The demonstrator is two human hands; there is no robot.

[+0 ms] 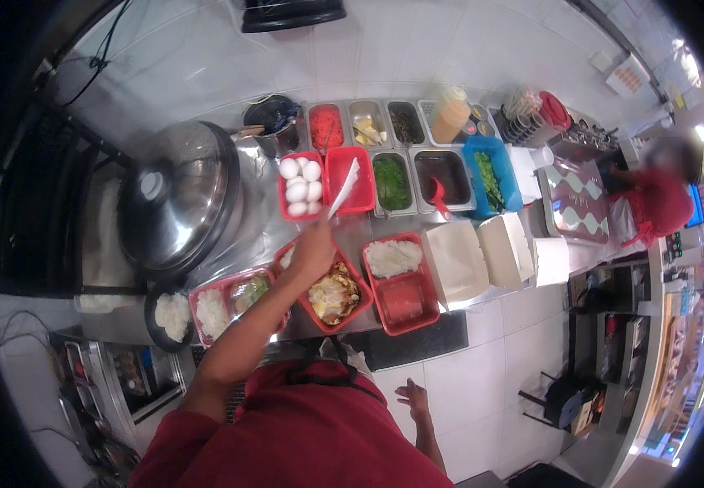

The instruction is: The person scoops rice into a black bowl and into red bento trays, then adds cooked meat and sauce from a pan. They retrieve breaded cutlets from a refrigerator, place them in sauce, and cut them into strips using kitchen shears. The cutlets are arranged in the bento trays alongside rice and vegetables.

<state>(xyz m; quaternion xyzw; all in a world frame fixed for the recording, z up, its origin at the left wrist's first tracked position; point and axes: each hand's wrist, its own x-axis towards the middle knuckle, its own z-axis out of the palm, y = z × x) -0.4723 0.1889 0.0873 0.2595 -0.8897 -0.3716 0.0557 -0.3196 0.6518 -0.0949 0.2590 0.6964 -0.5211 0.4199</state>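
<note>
My left hand (313, 252) is closed round the handle of a white rice paddle (344, 189), its blade over a red tub (360, 175) beside a red tub of white eggs (301, 185). Below that forearm is a red two-part meal box (361, 307) with browned, egg-like food (334, 297) in its near part. To its right, another red meal box (407, 307) has white rice (394, 258) in the far part and its near part bare. A third box with rice (213, 313) and greens is partly behind my forearm. My right hand (413, 396) hangs low by my side, fingers apart, holding nothing.
A large lidded steel cooker (174, 195) stands left, with a black bowl of rice (173, 317) in front. Metal pans of chopped greens (391, 180) and red shreds (325, 126) line the back. Cardboard boxes (457, 260) stand right. Another person in red (661, 203) works at the far right.
</note>
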